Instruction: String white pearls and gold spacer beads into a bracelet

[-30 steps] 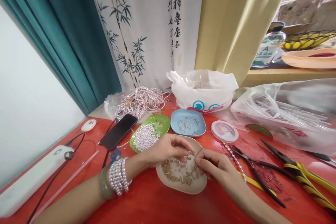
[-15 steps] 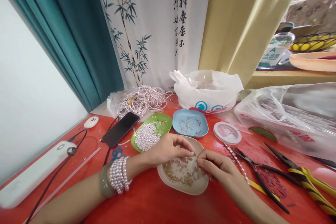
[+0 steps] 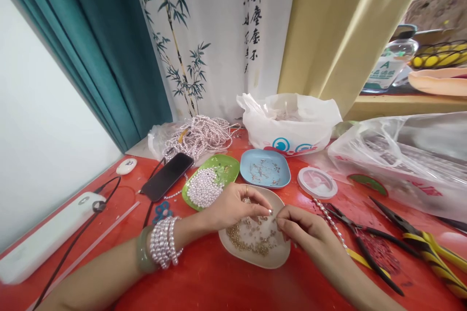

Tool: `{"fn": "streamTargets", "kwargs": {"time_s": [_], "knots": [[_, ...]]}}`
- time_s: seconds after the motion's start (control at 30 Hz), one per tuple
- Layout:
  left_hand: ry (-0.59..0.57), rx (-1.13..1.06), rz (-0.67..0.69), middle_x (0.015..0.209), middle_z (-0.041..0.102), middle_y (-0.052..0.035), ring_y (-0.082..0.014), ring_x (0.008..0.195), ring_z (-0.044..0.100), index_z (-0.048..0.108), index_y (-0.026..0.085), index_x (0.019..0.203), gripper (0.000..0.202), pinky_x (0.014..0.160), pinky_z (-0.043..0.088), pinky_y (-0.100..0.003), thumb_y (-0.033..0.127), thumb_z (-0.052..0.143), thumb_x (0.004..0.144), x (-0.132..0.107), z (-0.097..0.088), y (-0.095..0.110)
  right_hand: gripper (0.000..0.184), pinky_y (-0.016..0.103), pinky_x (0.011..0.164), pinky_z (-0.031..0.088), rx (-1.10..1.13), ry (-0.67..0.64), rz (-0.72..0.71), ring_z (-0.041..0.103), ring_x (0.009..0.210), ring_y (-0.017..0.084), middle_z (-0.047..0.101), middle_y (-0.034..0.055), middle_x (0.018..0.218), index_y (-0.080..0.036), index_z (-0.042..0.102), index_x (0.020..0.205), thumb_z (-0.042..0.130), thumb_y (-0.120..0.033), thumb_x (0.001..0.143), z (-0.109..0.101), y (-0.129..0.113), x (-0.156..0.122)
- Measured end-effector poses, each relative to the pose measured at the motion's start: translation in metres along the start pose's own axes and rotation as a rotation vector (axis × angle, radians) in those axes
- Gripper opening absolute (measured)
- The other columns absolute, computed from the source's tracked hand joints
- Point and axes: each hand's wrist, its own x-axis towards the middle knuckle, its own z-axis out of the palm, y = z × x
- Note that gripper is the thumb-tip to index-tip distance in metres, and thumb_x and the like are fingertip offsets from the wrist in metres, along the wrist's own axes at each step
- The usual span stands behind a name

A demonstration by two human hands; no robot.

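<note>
My left hand is closed in a pinch over a cream plate, with a tiny pale bead at its fingertips. Facing it, my right hand also pinches, thumb against forefinger, at the plate's right side; what it holds is too small to make out. A short gap parts the two hands. Small gold beads and clear ones lie scattered on the plate below. Pearl strands and a green bangle circle my left wrist.
Behind the plate are a green dish of pearl beads and a blue tray of small metal pins. Pliers and yellow-black pliers lie right. A phone and power strip lie left; plastic bags stand behind.
My hands have drawn slightly apart, and the pale bead at my left fingertips shows more clearly. The camera view has shifted a little. The dishes and tools stay in place.
</note>
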Motion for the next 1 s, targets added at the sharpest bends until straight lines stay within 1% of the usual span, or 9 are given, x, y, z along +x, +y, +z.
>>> {"fn": "streamTargets", "kwargs": {"time_s": [0.13, 0.27, 0.37, 0.57, 0.7, 0.83, 1.0], "knots": [[-0.006, -0.013, 0.006, 0.065, 0.063, -0.0010, -0.0090, 0.056, 0.054, 0.066, 0.013, 0.069, 0.011, 0.058, 0.045, -0.022, 0.021, 0.068, 0.061, -0.001, 0.001, -0.002, 0.018, 0.023, 0.052, 0.034, 0.007, -0.005, -0.001, 0.043, 0.054, 0.012, 0.046, -0.0030, 0.055, -0.017, 0.052, 0.061, 0.044, -0.027, 0.075, 0.001, -0.001, 0.000], [0.039, -0.009, 0.026, 0.066, 0.063, -0.0007, -0.0088, 0.056, 0.054, 0.065, 0.013, 0.071, 0.012, 0.055, 0.043, -0.021, 0.021, 0.067, 0.063, -0.002, 0.001, -0.005, 0.018, 0.022, 0.050, 0.033, 0.030, 0.001, -0.001, 0.041, 0.052, 0.011, 0.045, -0.0037, 0.054, -0.017, 0.050, 0.060, 0.045, -0.027, 0.075, 0.000, -0.002, 0.000], [0.042, 0.014, 0.058, 0.067, 0.062, -0.0009, -0.0099, 0.060, 0.054, 0.065, 0.013, 0.070, 0.011, 0.057, 0.043, -0.021, 0.021, 0.069, 0.062, -0.003, 0.002, -0.005, 0.020, 0.022, 0.049, 0.032, 0.043, 0.003, -0.011, 0.040, 0.052, 0.010, 0.044, -0.0039, 0.054, -0.017, 0.050, 0.060, 0.046, -0.028, 0.076, 0.001, -0.001, 0.000], [0.064, 0.079, 0.226, 0.068, 0.061, -0.0009, -0.0111, 0.064, 0.054, 0.065, 0.015, 0.068, 0.011, 0.061, 0.043, -0.022, 0.024, 0.070, 0.064, -0.007, 0.004, -0.003, 0.021, 0.022, 0.050, 0.033, 0.042, -0.024, -0.049, 0.042, 0.054, 0.011, 0.044, -0.0031, 0.056, -0.018, 0.050, 0.062, 0.045, -0.030, 0.079, 0.002, -0.002, -0.001], [0.125, 0.243, 0.395, 0.068, 0.061, -0.0022, -0.0128, 0.067, 0.054, 0.065, 0.016, 0.068, 0.010, 0.061, 0.044, -0.024, 0.025, 0.069, 0.066, -0.010, 0.005, -0.001, 0.022, 0.021, 0.050, 0.034, 0.016, -0.020, -0.086, 0.043, 0.055, 0.011, 0.046, -0.0025, 0.058, -0.019, 0.051, 0.064, 0.045, -0.031, 0.081, 0.002, -0.002, -0.002], [0.136, 0.375, 0.558, 0.066, 0.063, -0.0027, -0.0135, 0.066, 0.054, 0.064, 0.017, 0.069, 0.010, 0.062, 0.044, -0.025, 0.026, 0.067, 0.068, -0.012, 0.006, 0.000, 0.022, 0.021, 0.051, 0.035, -0.038, -0.001, -0.124, 0.046, 0.056, 0.012, 0.050, -0.0019, 0.059, -0.019, 0.053, 0.065, 0.045, -0.030, 0.081, 0.003, -0.002, -0.003], [0.145, 0.451, 0.623, 0.065, 0.064, -0.0029, -0.0135, 0.064, 0.054, 0.063, 0.016, 0.068, 0.011, 0.064, 0.044, -0.027, 0.027, 0.065, 0.070, -0.014, 0.007, 0.000, 0.021, 0.021, 0.053, 0.037, -0.091, 0.010, -0.165, 0.048, 0.058, 0.013, 0.052, -0.0014, 0.061, -0.019, 0.054, 0.067, 0.045, -0.031, 0.082, 0.003, 0.001, -0.003]]}}
